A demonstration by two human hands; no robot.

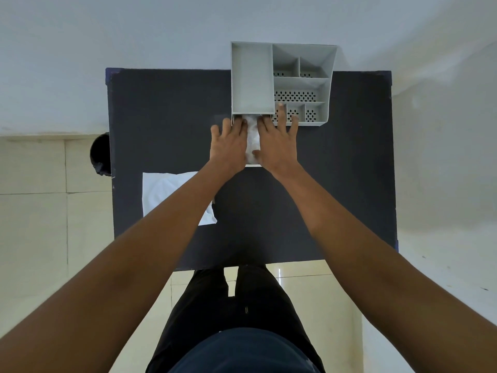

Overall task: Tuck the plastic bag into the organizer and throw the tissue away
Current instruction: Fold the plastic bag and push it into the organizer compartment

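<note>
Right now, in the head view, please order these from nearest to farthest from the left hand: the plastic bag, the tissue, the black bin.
From the left hand:
1. Plastic bag, touching it, between both hands.
2. Tissue, on the table, nearer the person.
3. Black bin, beyond the table's left edge.

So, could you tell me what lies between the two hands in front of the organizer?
In the head view, the crumpled plastic bag lies between the left hand and the right hand, at the organizer drawer's mouth.
</note>
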